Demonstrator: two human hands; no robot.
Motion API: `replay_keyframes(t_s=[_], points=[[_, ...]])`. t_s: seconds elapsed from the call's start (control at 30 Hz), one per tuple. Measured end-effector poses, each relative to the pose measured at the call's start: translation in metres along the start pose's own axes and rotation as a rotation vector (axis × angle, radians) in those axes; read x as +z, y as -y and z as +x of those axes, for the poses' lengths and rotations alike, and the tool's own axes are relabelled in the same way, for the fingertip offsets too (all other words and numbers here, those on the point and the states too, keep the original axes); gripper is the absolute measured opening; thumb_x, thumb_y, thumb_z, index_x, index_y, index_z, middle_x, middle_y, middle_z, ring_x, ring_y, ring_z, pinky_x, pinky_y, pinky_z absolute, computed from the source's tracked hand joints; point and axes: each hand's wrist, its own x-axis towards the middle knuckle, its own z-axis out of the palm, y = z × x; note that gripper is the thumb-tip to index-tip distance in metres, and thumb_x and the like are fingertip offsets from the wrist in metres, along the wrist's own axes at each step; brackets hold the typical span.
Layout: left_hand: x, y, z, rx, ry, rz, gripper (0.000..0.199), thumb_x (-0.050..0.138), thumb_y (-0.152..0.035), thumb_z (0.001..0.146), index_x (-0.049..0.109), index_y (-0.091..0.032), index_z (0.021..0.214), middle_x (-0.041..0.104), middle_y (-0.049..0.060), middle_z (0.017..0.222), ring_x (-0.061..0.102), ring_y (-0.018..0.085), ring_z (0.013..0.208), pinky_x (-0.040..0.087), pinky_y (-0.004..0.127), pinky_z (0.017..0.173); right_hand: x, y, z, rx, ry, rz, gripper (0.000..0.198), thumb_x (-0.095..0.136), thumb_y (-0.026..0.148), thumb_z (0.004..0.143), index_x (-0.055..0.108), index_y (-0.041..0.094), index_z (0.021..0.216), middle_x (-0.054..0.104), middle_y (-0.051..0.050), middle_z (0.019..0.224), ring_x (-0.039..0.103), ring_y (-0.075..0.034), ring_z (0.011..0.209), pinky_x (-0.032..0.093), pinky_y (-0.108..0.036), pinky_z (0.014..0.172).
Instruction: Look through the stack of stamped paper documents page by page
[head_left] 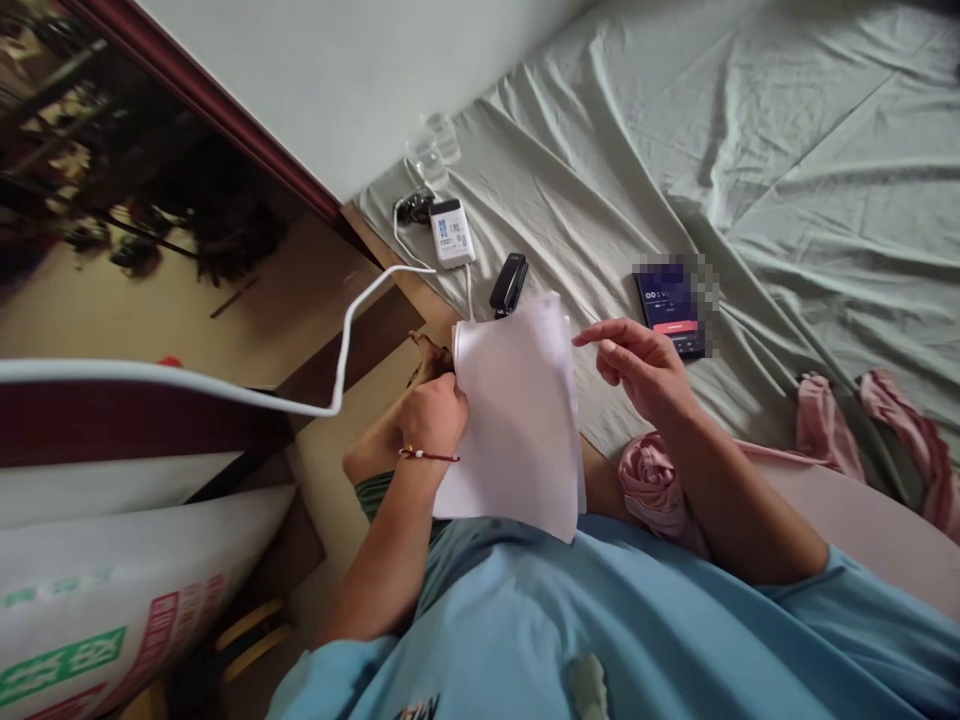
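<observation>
A stack of white paper sheets rests on my lap, its top sheet blurred and lifted at the far right corner. My left hand, with a beaded string bracelet at the wrist, is closed on the left edge of the stack. Just off the right edge hovers my right hand. Its index finger points at the paper and its other fingers are partly bent, with nothing held. Beyond the sheets lies a black stapler on the bed. A phone with a lit screen is past my right hand.
A white box-shaped device with a white cable sits near the bed's edge, beside clear plastic containers. Pink cloth lies by my right forearm. A printed white sack stands at lower left. Grey-green sheet covers the bed.
</observation>
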Motion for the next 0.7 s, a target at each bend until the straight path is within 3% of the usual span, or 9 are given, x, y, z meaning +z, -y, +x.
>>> replay_keyframes(t_s=[0.1,0.27,0.4,0.5,0.6,0.7], points=[[-0.003,0.012,0.001,0.032,-0.02,-0.018,0.02,0.056,-0.023,0.089,0.076,-0.02,0.084,0.078,0.014,0.088,0.07,0.032,0.084,0.045,0.039,0.072,0.0,-0.005,0.002,-0.023,-0.124,-0.169,0.026,0.068,0.044,0.096,0.073,0.022,0.107,0.073,-0.005,0.102,0.043,-0.009,0.06,0.039,-0.026,0.055],[0.009,0.041,0.003,0.125,-0.135,-0.681,0.022,0.069,-0.038,0.079,0.076,-0.019,0.087,0.076,0.006,0.082,0.067,0.022,0.078,0.049,0.033,0.076,0.0,-0.019,0.005,-0.129,-0.256,-0.561,0.025,0.061,0.037,0.096,0.066,0.021,0.114,0.071,-0.009,0.11,0.061,-0.017,0.086,0.053,-0.032,0.075],[0.019,0.046,-0.004,-0.028,-0.087,-1.246,0.031,0.086,-0.041,0.061,0.074,-0.019,0.08,0.071,0.0,0.072,0.061,0.014,0.068,0.05,0.026,0.07,0.003,-0.032,0.005,-0.173,-0.233,-0.626,0.044,0.061,0.046,0.095,0.059,0.021,0.131,0.064,-0.017,0.131,0.063,-0.026,0.111,0.058,-0.043,0.09],[0.022,0.04,-0.012,-0.156,-0.007,-1.486,0.039,0.095,-0.039,0.051,0.072,-0.02,0.075,0.07,-0.003,0.069,0.059,0.011,0.064,0.05,0.023,0.067,0.007,-0.036,0.003,-0.103,-0.21,-0.55,0.061,0.061,0.057,0.094,0.052,0.021,0.143,0.061,-0.02,0.14,0.063,-0.03,0.121,0.057,-0.048,0.098],[0.027,0.032,-0.019,-0.242,0.022,-1.599,0.044,0.099,-0.039,0.047,0.072,-0.02,0.077,0.071,-0.002,0.072,0.062,0.011,0.068,0.051,0.023,0.069,0.009,-0.034,0.0,0.059,-0.129,-0.402,0.064,0.058,0.066,0.095,0.056,0.022,0.14,0.072,-0.015,0.124,0.07,-0.028,0.106,0.06,-0.043,0.087],[0.036,0.024,-0.025,-0.248,0.102,-1.637,0.044,0.098,-0.04,0.052,0.071,-0.019,0.081,0.072,-0.001,0.077,0.064,0.011,0.07,0.052,0.024,0.07,0.01,-0.032,-0.002,0.255,-0.091,-0.205,0.057,0.062,0.07,0.09,0.069,0.02,0.116,0.077,-0.009,0.095,0.071,-0.025,0.08,0.058,-0.035,0.068]])
